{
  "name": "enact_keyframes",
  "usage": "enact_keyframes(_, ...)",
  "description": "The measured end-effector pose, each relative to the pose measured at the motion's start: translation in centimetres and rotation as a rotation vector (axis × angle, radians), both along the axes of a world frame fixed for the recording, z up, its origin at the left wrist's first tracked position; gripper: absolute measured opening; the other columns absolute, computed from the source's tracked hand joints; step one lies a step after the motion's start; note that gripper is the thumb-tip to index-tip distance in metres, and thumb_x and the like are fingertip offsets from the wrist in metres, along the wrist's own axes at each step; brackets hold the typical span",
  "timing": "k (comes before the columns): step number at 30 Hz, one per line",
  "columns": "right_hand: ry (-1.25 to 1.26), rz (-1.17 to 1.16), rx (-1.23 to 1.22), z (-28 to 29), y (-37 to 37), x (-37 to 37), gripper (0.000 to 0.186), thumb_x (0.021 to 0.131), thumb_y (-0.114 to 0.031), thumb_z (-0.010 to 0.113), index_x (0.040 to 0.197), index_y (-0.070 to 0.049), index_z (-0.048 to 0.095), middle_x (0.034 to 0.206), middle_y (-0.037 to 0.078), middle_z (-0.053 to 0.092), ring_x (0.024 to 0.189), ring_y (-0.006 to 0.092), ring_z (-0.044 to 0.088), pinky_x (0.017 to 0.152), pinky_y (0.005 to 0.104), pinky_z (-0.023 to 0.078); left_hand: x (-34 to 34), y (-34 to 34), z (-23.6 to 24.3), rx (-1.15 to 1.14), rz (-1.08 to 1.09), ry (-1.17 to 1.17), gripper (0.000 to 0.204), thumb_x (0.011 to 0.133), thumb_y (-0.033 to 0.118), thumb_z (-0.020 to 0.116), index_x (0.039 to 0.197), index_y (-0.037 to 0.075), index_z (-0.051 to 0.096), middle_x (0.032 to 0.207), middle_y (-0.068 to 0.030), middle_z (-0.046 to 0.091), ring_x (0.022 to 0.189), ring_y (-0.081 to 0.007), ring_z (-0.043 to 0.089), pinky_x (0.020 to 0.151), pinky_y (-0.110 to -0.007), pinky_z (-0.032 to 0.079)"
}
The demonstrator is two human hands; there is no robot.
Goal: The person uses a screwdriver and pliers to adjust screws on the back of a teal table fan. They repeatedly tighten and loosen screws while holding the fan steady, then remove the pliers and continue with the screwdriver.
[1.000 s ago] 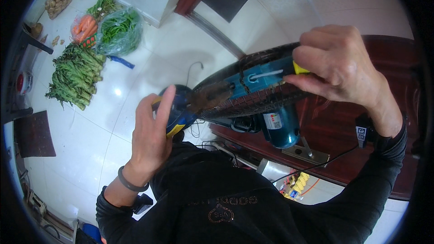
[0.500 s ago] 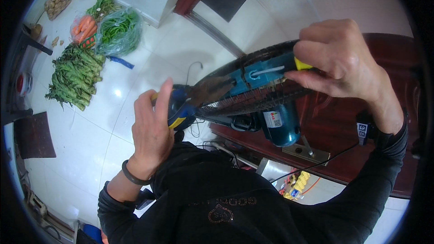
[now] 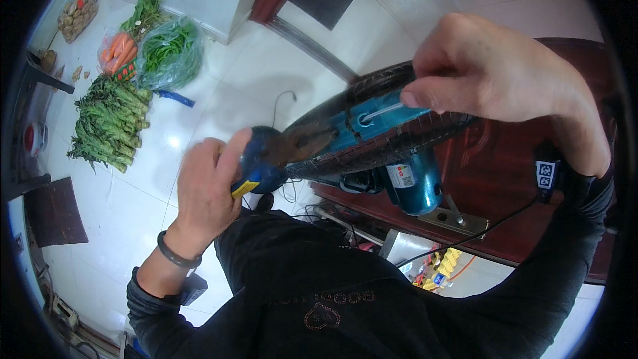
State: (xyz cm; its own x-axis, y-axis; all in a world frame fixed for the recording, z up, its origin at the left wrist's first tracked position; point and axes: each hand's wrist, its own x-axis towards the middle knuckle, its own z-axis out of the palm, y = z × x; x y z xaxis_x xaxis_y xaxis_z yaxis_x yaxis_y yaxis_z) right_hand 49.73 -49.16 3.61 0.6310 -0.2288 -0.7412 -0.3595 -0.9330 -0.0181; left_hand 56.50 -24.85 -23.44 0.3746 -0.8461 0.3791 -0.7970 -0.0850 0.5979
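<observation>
A fan-like machine with a dark ribbed rim point(image 3: 379, 153), a teal inner part point(image 3: 345, 125) and a rounded teal motor housing point(image 3: 415, 183) lies in front of me. My left hand point(image 3: 209, 176) is closed around the blue and yellow handles of rusty pliers point(image 3: 302, 143). Their brown jaws point at the teal part; whether they grip it I cannot tell. My right hand point(image 3: 492, 76) is closed on a screwdriver point(image 3: 385, 112), its handle hidden in the fist. The thin metal shaft slants down to a small ring-like spot on the teal part.
A dark red door point(image 3: 512, 179) with a lever handle point(image 3: 455, 211) stands at the right. On the white floor at left lie leafy green stalks point(image 3: 113, 123), bagged green vegetables point(image 3: 169, 53) and carrots point(image 3: 119, 50). A yellow item point(image 3: 448, 266) shows below the door.
The right hand has turned, so the screwdriver's yellow handle no longer shows and its shaft slants more steeply. The left hand and pliers have shifted slightly left; the ribbed rim has tilted.
</observation>
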Motion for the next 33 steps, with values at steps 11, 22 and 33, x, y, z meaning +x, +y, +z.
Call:
enact_keyframes(11, -0.641, 0.819, -0.054, -1.8, -2.0, -2.5, 0.029, 0.086, -0.024, 0.079, 0.069, -0.008, 0.061, 0.057, 0.003, 0.055, 0.046, 0.0157, 0.054, 0.044, 0.0272, 0.04, -0.1, -0.6, -1.9, -0.058, -0.014, 0.207, 0.074, 0.067, -0.012, 0.067, 0.136, 0.01, 0.056, 0.086, -0.0116, 0.049, 0.077, -0.0302, 0.051, 0.063, -0.039, 0.042)
enact_keyframes(22, -0.548, 0.545, -0.016, -1.4, -1.4, -2.9, 0.026, 0.084, -0.015, 0.079, 0.068, -0.006, 0.061, 0.061, 0.005, 0.06, 0.046, 0.0178, 0.056, 0.042, 0.024, 0.04, -0.8, -1.0, -1.7, -0.025, 0.002, 0.218, 0.063, 0.072, -0.016, 0.051, 0.132, 0.003, 0.054, 0.098, -0.018, 0.056, 0.083, -0.0359, 0.057, 0.071, -0.04, 0.048)
enact_keyframes(33, -0.316, 0.388, -0.072, -1.2, -0.9, -2.9, 0.031, 0.092, -0.024, 0.074, 0.069, -0.007, 0.062, 0.057, 0.006, 0.06, 0.042, 0.0168, 0.057, 0.043, 0.0285, 0.043, -0.6, -1.8, -1.8, -0.095, -0.034, 0.167, 0.072, 0.064, -0.018, 0.06, 0.132, 0.006, 0.054, 0.094, -0.0142, 0.054, 0.081, -0.0315, 0.056, 0.067, -0.039, 0.047)
